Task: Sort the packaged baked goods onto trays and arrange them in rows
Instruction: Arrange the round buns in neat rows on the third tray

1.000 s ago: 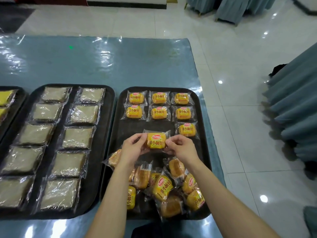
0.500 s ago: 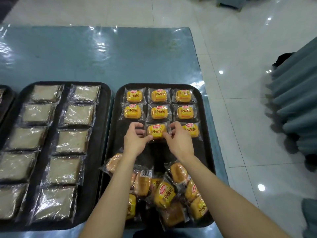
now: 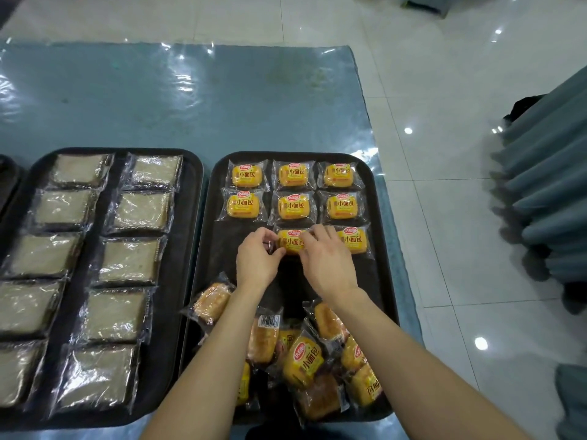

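We have both hands on one yellow bun pack, setting it into the middle slot of the third row on the right tray. Our left hand pinches the pack's left wrapper edge with fingers curled nearly closed, and our right hand presses fingertips on its right side, fingers bent and close together. That two-sided grip seems meant to square the pack with the ones above it and keep the slippery film from skewing.

The pack lies flat on the tray, just beside the pack on its right and just below the middle pack of the second row. Labels all face up and the same way, which keeps the rows tidy. The slot to its left is bare, so this row looks one short.

Nearer us on the same tray sits the loose pile, packs tilted and overlapping, some label-down; we judge those are the stock for later rows. Our forearms cross over it, so lifting clear matters.

The left tray holds two columns of pale clear-wrapped slices, already lined up. Both trays rest on the blue-covered bench.
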`<state>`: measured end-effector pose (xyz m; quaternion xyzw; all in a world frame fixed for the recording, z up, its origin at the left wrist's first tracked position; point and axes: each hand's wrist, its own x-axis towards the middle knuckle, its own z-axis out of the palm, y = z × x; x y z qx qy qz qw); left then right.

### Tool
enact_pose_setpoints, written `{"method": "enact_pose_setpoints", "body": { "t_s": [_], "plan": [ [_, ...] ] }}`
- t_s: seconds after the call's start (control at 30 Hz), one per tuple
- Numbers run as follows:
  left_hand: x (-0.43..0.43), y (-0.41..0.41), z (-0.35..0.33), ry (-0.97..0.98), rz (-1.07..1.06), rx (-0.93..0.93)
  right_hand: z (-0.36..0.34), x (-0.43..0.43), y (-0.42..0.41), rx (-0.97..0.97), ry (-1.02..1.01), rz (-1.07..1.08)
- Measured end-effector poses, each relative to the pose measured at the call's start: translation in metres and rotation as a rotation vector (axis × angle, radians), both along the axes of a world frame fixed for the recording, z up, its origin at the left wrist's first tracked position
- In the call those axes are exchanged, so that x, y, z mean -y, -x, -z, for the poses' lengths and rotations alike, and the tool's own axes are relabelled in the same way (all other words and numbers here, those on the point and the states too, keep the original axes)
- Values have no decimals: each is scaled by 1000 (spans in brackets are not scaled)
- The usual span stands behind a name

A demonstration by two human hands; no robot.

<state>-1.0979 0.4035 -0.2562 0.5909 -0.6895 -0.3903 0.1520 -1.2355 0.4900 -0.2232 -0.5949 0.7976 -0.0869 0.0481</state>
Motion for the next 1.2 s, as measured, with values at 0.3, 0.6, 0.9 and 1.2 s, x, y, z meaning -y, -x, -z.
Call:
{"method": "enact_pose_setpoints", "body": {
  "t_s": [0.3, 0.6, 0.9, 1.2],
  "plan": [
    [12, -85, -28, 76, 86, 305, -8, -6, -18, 39, 3, -163],
    [1, -150, -30, -210, 220, 492, 4, -14, -65, 288, -419, -352],
    [-23, -161, -52, -261, 10, 25, 0, -17, -55, 471, -529, -260],
    [-39, -140, -68, -92, 30, -478, -31, -21, -55, 1545, -350, 438]
  ]
}}
